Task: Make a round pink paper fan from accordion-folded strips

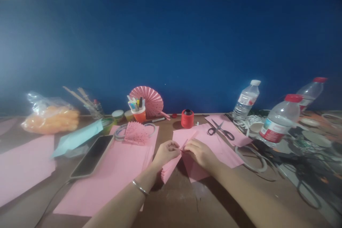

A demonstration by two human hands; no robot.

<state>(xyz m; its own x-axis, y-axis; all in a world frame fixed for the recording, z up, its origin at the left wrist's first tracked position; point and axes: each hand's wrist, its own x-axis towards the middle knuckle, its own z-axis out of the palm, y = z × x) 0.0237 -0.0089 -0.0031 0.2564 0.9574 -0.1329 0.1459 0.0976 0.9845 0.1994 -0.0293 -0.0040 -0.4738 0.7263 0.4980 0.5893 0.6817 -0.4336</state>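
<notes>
Between my two hands is a strip of pink pleated paper, folded accordion-style, its lower end fanning out below my fingers. My left hand, with a silver bangle on the wrist, pinches the paper near its middle. Close beside it, my right hand is closed at the same spot; a thin dark red line, perhaps thread, shows at the fingertips. Flat pink paper sheets lie under and beyond the right hand. A spool of red thread stands just past the hands, and black-handled scissors rest on the sheets.
Left of my hands, a phone and a dotted folded paper piece lie on pink sheets. Behind are a cup of markers and a finished pink fan. Water bottles and cables crowd the right; a plastic bag sits left.
</notes>
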